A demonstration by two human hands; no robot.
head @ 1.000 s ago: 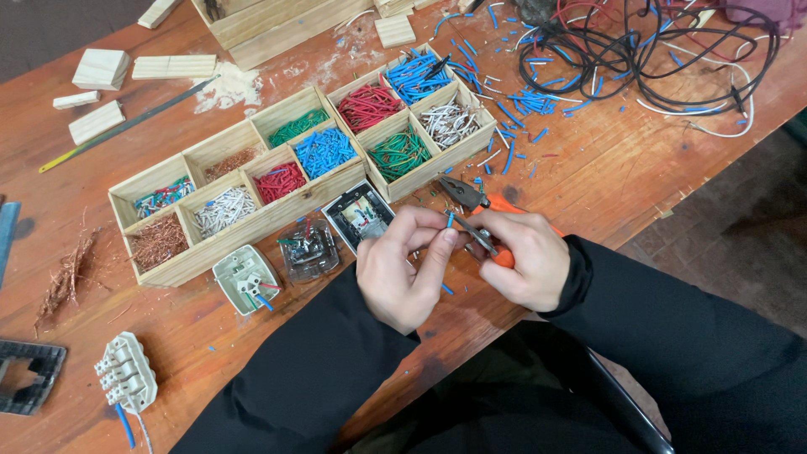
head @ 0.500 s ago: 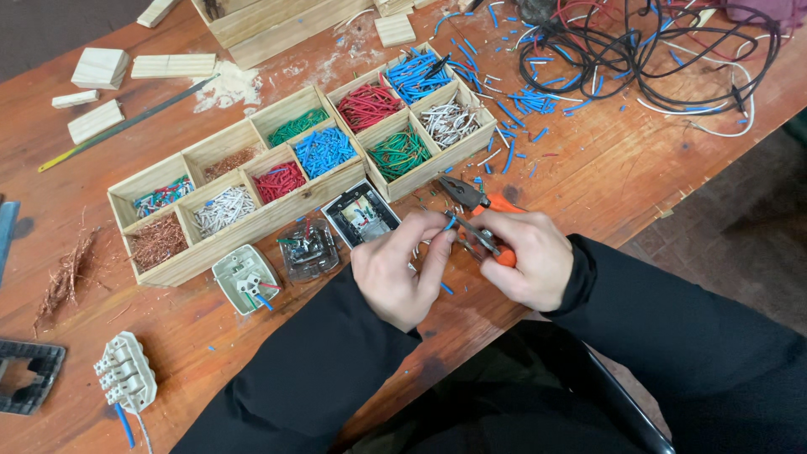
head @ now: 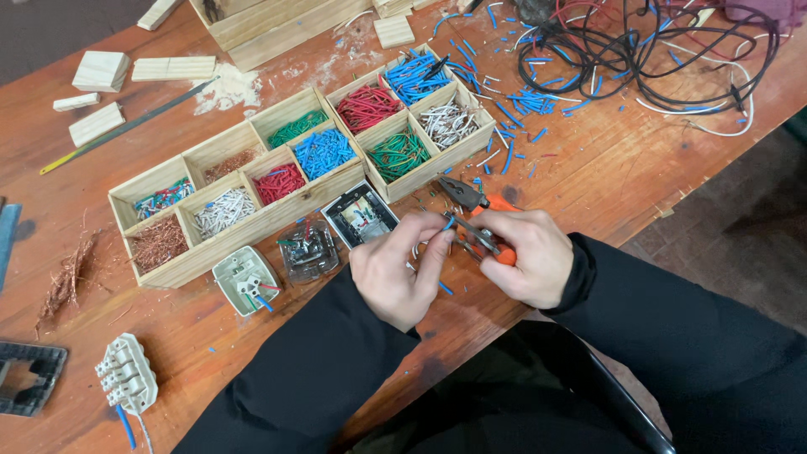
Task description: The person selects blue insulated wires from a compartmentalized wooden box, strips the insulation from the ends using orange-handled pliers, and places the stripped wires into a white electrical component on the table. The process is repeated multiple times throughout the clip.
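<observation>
My right hand (head: pixel 519 256) grips a wire stripper with orange handles (head: pixel 481 240) low over the wooden table. My left hand (head: pixel 402 267) pinches a short blue wire piece (head: pixel 449 224) between thumb and forefinger and holds it against the stripper's jaws. Both hands meet just in front of the wooden sorting tray (head: pixel 189 267). A second pair of pliers (head: pixel 464 194), dark jaws and orange handle, lies on the table just beyond my right hand.
The tray's compartments hold blue, red, green, white and copper wire bits. Opened electrical sockets (head: pixel 361 215) and plastic parts (head: pixel 245 278) lie before it. Tangled cables (head: pixel 647 50) sit far right, wood blocks (head: pixel 101 71) far left, a white terminal block (head: pixel 126 374) near left.
My hands stayed in the same spot; the left fingers shifted slightly, bringing the blue wire piece to the stripper's jaws.
</observation>
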